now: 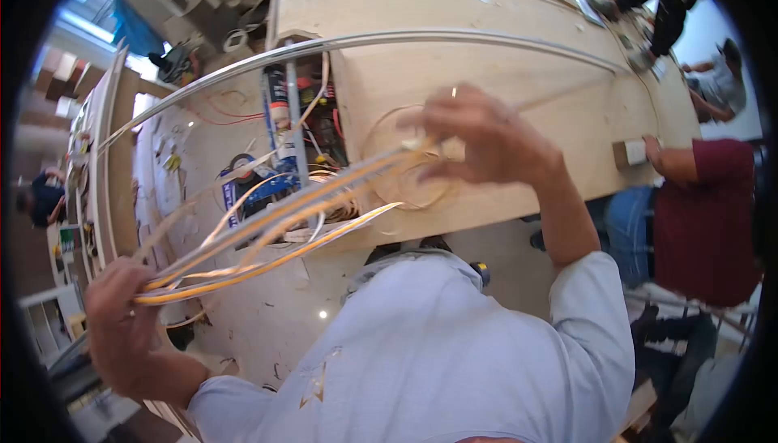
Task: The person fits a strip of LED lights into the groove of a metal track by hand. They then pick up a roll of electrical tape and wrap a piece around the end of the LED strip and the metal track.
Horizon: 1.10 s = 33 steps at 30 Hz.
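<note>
At the lower left, my left hand (121,313) is closed around one end of a long bundle of yellow and white LED strip (284,209). The loops stretch up and rightward across the gap in front of the table. My right hand (486,135) is raised over the table at the far end of the bundle. Its thumb and fingers are smeared by motion, with the strip's end right at the fingertips; I cannot tell if they grip it. Thin blurred loops (375,139) show beneath this hand against the wood.
A long, bent metal-coloured strip (389,37) arcs over the wooden table (502,62). Below it, an open compartment holds a dark tube (277,90) and tools. A person in a maroon shirt (705,216) holds a small box (630,154) at right. Another person's gloved hand (642,60) is beyond.
</note>
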Tool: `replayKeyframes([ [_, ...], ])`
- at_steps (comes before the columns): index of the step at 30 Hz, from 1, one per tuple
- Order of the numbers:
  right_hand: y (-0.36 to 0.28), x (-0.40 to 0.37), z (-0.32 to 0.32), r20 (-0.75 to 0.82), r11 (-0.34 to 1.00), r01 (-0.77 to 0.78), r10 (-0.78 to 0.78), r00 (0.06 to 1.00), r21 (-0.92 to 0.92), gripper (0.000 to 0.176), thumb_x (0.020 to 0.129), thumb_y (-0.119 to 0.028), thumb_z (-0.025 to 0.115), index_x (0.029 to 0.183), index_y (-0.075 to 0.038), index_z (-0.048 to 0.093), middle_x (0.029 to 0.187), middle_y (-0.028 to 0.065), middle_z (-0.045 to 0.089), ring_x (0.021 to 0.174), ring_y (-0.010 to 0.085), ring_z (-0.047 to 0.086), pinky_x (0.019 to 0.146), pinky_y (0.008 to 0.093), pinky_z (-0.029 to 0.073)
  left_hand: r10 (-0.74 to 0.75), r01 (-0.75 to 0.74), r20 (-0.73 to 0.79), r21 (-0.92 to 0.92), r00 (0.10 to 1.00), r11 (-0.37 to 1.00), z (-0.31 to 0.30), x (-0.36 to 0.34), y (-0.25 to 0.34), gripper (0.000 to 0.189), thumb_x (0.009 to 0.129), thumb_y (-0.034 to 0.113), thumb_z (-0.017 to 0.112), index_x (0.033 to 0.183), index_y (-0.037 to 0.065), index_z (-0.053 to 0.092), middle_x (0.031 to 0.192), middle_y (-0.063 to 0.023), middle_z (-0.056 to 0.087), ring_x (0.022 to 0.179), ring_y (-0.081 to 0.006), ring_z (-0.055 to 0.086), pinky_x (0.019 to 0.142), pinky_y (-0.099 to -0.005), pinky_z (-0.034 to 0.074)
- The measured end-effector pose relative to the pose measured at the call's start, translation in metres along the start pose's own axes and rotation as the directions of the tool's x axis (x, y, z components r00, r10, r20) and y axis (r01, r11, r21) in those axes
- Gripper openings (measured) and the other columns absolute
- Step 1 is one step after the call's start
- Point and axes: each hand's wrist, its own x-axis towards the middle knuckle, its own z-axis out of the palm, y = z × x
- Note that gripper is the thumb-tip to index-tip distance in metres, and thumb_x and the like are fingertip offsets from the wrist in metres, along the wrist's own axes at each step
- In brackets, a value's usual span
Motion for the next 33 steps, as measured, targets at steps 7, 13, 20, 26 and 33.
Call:
replayKeyframes([
  [7,0.035,-0.038,-0.012,-0.205,0.955,-0.292,0.275,0.939,-0.059,0.033,0.077,-0.011,0.073,0.107,-0.005,0.062,0.097,0.0126,0.064,0.085,0.0275,0.064,0.075,0.0368,0.05,0.122,-0.091,-0.165,0.182,0.979,0.979,-0.023,-0.028,-0.057,0.021,0.076,0.017,0.069,0.079,-0.001,0.059,0.07,-0.0108,0.055,0.064,-0.0253,0.053,0.059,-0.0337,0.038],
  [13,0.072,-0.066,0.027,-0.259,0.965,-0.241,0.259,0.93,0.1,0.015,0.076,-0.004,0.073,0.089,-0.001,0.065,0.08,0.0093,0.062,0.074,0.0183,0.063,0.067,0.0305,0.05,-0.298,0.323,0.195,-0.112,0.934,0.94,0.01,-0.03,-0.065,0.019,0.083,0.019,0.065,0.087,0.0,0.063,0.067,-0.0057,0.058,0.065,-0.0139,0.055,0.065,-0.0271,0.042],
  [20,0.079,-0.078,0.066,-0.4,0.964,-0.171,0.24,0.884,0.202,0.012,0.072,-0.002,0.074,0.081,-0.002,0.066,0.075,0.009,0.062,0.068,0.021,0.061,0.062,0.0309,0.049,-0.33,0.21,-0.262,-0.397,0.907,0.893,0.031,-0.061,-0.102,0.023,0.094,0.02,0.054,0.093,-0.001,0.065,0.067,0.0004,0.057,0.061,-0.0078,0.052,0.06,-0.0236,0.042],
  [26,0.097,-0.079,0.077,-0.386,0.966,-0.148,0.221,0.896,0.21,0.012,0.072,0.001,0.072,0.081,-0.002,0.064,0.076,0.009,0.063,0.068,0.0198,0.062,0.063,0.0303,0.049,-0.635,-0.02,-0.631,-0.716,0.446,0.698,-0.038,-0.084,-0.118,0.025,0.097,0.023,0.052,0.104,0.003,0.066,0.063,0.0036,0.045,0.053,-0.0035,0.036,0.054,-0.02,0.037],
  [33,0.112,-0.073,0.087,-0.371,0.986,-0.116,0.154,0.916,0.123,0.012,0.071,0.003,0.07,0.078,-0.003,0.063,0.075,0.0102,0.064,0.069,0.0204,0.062,0.063,0.0307,0.049,-0.684,-0.283,-0.725,-0.676,0.086,0.681,-0.16,-0.175,-0.19,0.033,0.099,0.029,0.046,0.112,0.001,0.059,0.062,0.0038,0.035,0.052,-0.0057,0.031,0.054,-0.0201,0.036],
])
